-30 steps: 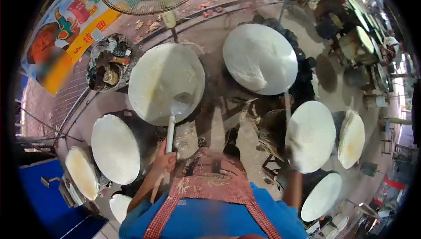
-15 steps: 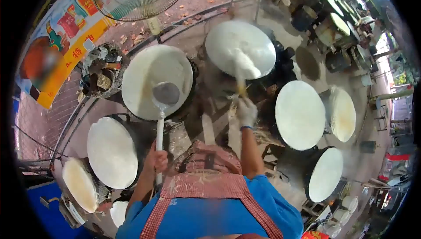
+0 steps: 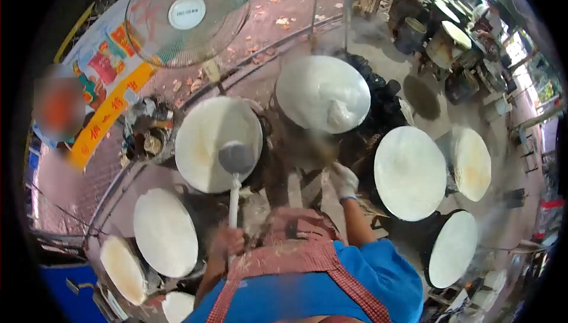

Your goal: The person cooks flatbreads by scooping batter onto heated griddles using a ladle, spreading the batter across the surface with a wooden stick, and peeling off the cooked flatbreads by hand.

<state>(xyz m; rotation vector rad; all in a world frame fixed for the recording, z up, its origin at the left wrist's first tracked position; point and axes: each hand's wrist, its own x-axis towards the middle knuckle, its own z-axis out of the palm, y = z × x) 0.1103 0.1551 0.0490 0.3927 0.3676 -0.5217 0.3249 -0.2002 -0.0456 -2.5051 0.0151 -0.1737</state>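
Note:
My left hand (image 3: 229, 241) is wrapped round the white handle of a ladle (image 3: 235, 201). The ladle's dark round bowl is over the upper left pan (image 3: 201, 121), which is coated with pale batter. My right hand (image 3: 344, 180), in a pale glove with a blue band at the wrist, is closed just below the upper middle pan (image 3: 302, 89). A blurred brown object (image 3: 307, 148) extends from beside that hand under the pan's near edge; its shape is unclear. White batter lies thicker in a lump (image 3: 338, 114) near that pan's lower edge.
More round white pans stand at right (image 3: 410, 173), far right (image 3: 472, 164), lower right (image 3: 453, 249), lower left (image 3: 165, 232) and far left (image 3: 123, 270). A fan (image 3: 187, 12) stands beyond the upper left pan, near a printed banner (image 3: 106, 116).
My right hand has come from beside the right pan to below the upper middle pan. The brown object is now nearer that pan's near edge. My left hand still holds the ladle; the view has shifted.

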